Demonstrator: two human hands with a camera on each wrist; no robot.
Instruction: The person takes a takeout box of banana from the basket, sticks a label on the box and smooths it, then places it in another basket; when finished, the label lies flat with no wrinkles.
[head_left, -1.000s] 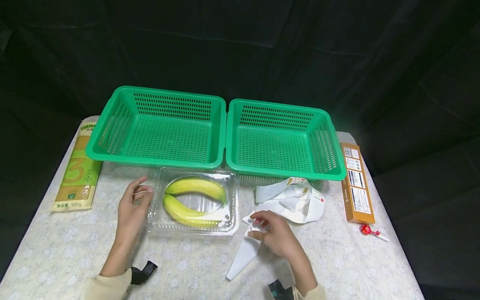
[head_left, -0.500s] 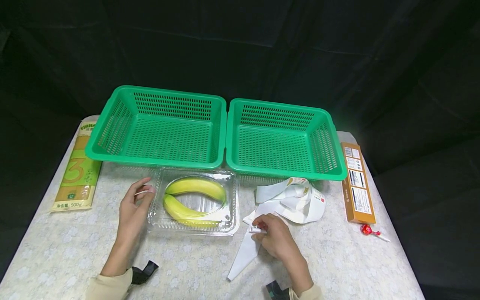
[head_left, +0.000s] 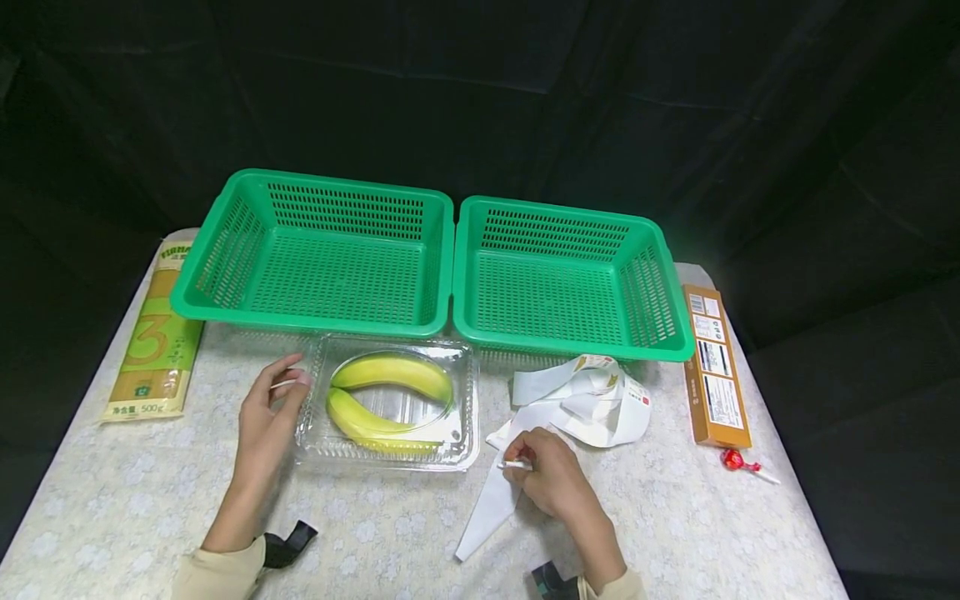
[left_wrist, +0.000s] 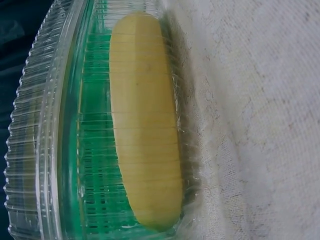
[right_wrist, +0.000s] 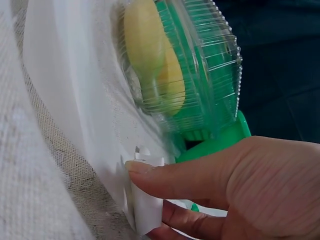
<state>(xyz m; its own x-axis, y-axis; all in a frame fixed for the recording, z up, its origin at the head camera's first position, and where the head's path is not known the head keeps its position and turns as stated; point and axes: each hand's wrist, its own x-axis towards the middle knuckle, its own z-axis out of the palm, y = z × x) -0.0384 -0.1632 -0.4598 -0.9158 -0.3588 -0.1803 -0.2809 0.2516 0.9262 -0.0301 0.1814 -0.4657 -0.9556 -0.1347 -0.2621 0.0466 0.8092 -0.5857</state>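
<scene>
A clear plastic clamshell box point(head_left: 459, 442) holds yellow bananas point(head_left: 393, 372) near the table's middle. My left hand point(head_left: 268, 421) rests at the box's left side with loosely bent fingers; the left wrist view shows a banana point(left_wrist: 145, 120) through the ribbed wall but none of the hand. Right of the box, my right hand point(head_left: 553, 475) pinches a small folded piece of white paper strip point(right_wrist: 148, 205) between thumb and fingers. Under that hand a long white strip point(head_left: 487, 517) tapers toward the front, and a crumpled loop of the strip point(head_left: 600, 400) lies behind.
Two green baskets point(head_left: 444, 327) point(head_left: 570, 343) stand side by side at the back. A noodle packet point(head_left: 157, 333) lies at the left. An orange box point(head_left: 716, 367) and a red lollipop point(head_left: 732, 459) lie near the right edge. Black cloth point(head_left: 480, 92) hangs behind.
My right hand has moved slightly down, and its fingers have drawn together on the folded white paper. The left hand, the clamshell box and the baskets stay where they were.
</scene>
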